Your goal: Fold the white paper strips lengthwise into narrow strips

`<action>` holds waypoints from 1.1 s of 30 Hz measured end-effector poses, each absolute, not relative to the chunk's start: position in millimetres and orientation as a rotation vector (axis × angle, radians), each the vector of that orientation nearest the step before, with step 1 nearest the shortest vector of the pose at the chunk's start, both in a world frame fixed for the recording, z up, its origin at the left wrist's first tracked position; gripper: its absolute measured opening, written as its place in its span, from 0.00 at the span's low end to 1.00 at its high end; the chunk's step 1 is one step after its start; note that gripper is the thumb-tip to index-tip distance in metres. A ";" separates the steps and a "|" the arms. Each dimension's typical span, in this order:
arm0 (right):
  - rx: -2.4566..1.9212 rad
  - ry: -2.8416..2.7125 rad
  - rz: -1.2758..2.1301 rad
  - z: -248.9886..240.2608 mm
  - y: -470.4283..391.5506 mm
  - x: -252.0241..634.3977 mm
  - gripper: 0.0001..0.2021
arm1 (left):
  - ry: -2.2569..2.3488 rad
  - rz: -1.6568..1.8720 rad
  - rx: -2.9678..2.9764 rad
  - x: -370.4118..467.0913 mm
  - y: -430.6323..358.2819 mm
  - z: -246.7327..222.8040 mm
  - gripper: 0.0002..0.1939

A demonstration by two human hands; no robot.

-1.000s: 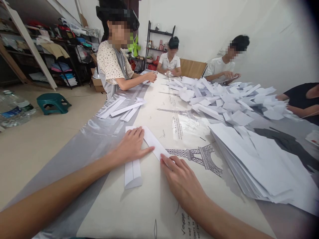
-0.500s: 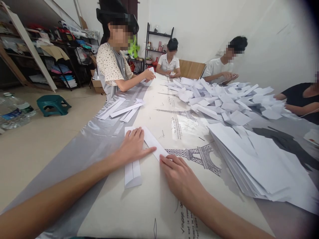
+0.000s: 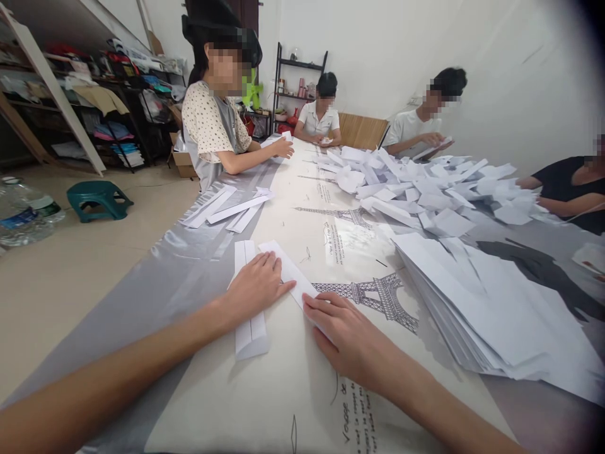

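Note:
A narrow folded strip of white paper (image 3: 289,268) lies slantwise on the table before me. My left hand (image 3: 255,282) rests over its upper-left part, fingers nearly flat and together, thumb stretched out along the strip. At the strip's lower right end, my right hand (image 3: 343,331) is closed, with its fingertips gripping the paper; the thumb is mostly out of sight. Beneath my left hand and wrist lies another folded paper strip (image 3: 251,337) with a lengthwise seam, its middle covered. Beyond my hands, several finished-looking folded strips (image 3: 239,208) lie on the grey cloth.
A stack of white sheets (image 3: 491,309) lies at my right, a heap of folded papers (image 3: 416,183) behind it. Several people sit or stand round the table. The tablecloth (image 3: 227,403) has printed towers. A green stool (image 3: 99,195) and bottles (image 3: 28,214) stand on the left floor.
My left hand has slid a little down and right along the strip, uncovering its upper end. My right hand stays at the lower end. The person at back right has raised a paper.

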State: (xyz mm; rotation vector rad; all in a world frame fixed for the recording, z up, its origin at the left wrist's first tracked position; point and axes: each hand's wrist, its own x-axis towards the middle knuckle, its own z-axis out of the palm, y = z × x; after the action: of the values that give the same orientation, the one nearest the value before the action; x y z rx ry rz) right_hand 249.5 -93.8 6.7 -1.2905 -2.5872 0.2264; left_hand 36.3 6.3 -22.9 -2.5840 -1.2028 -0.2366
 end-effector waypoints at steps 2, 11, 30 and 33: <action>-1.249 -2.618 0.323 12.5 -93.2 256.9 0.18 | -1.198 -0.263 -2.589 34.6 8.2 -24.8 0.28; -1.243 -2.787 0.611 32.1 -87.2 272.9 0.39 | -1.159 -0.261 -2.631 29.7 19.0 -27.0 0.31; -1.121 -2.775 0.848 39.5 -94.0 276.7 0.40 | -1.208 -0.337 -2.859 10.1 40.0 -24.4 0.32; -1.110 -2.767 0.897 46.3 -98.0 281.9 0.36 | -1.198 -0.308 -2.854 10.2 39.8 -22.9 0.31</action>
State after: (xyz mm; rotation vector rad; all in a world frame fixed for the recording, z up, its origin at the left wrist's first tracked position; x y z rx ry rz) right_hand 281.9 -98.0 46.3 -1.1105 -2.7674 0.8968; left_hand 10.2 39.8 -22.9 -2.8538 -1.1982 -0.3076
